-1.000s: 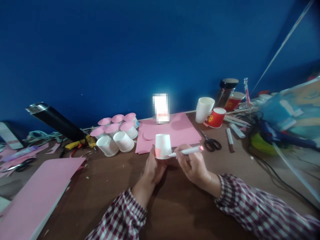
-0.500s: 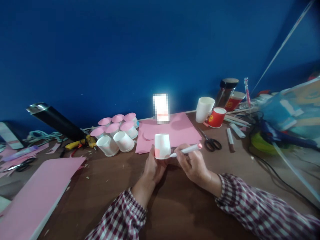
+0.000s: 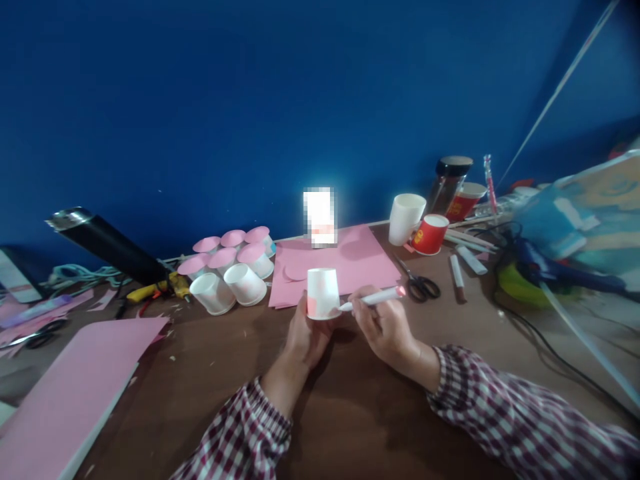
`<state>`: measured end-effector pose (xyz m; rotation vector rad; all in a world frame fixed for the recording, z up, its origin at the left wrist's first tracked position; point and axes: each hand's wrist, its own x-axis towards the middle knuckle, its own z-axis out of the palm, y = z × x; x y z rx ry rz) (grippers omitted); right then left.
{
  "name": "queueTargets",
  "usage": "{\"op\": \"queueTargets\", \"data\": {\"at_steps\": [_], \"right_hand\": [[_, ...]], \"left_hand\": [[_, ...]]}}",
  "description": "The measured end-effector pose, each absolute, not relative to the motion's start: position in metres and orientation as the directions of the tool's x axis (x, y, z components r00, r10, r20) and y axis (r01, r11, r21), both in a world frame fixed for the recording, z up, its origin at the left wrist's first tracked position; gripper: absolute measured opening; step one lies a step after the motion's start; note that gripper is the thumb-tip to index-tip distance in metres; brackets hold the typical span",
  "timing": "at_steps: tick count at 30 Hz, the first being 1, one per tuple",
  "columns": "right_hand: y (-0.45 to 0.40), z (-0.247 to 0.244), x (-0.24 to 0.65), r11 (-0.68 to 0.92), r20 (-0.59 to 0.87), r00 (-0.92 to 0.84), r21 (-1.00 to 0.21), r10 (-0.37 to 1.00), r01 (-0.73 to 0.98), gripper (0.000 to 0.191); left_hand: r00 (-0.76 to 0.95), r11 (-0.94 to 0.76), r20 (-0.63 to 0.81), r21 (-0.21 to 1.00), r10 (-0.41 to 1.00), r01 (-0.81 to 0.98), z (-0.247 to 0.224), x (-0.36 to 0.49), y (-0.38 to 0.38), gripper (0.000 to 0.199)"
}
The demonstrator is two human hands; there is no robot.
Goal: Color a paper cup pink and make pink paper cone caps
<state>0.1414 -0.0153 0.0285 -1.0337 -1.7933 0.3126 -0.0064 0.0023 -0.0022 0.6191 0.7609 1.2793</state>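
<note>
Head view: above the desk, near centre, the left hand's fingers grip a white cup; the right hand's fingers pinch a marker, tip at the cup's lower right side. Scissors lie farther right.

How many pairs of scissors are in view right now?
2. One pair of scissors lies just right of the pink paper stack, beyond the right hand; the other pair lies at far left, beyond the big pink sheet. More may be hidden.
</note>
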Motion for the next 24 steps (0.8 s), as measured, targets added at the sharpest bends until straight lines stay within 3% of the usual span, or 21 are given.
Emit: {"op": "queueTargets", "data": {"at_steps": [14,17,20,24], "right_hand": [[-0.013,0.027,0.141,0.578,0.575,-0.137,-0.717,0.806,0.390,0.017],[-0.011,0.026,0.139,0.527,0.546,-0.005,-0.806,0.838,0.270,0.020],[-0.009,0.024,0.138,0.524,0.539,0.112,-0.840,0.834,0.140,0.018],[-0.004,0.017,0.138,0.478,0.483,0.114,-0.876,0.868,0.071,0.023]], "left_hand": [[0.100,0.175,-0.146,0.741,0.984,-0.648,-0.002,-0.006,0.005,0.015],[0.118,0.213,-0.185,0.668,0.976,-0.713,-0.002,-0.008,0.006,0.013],[0.225,0.341,-0.272,0.537,0.936,-0.772,0.002,-0.012,0.004,0.024],[0.402,0.498,-0.300,0.422,0.865,-0.758,0.009,-0.015,0.000,0.039]]}}
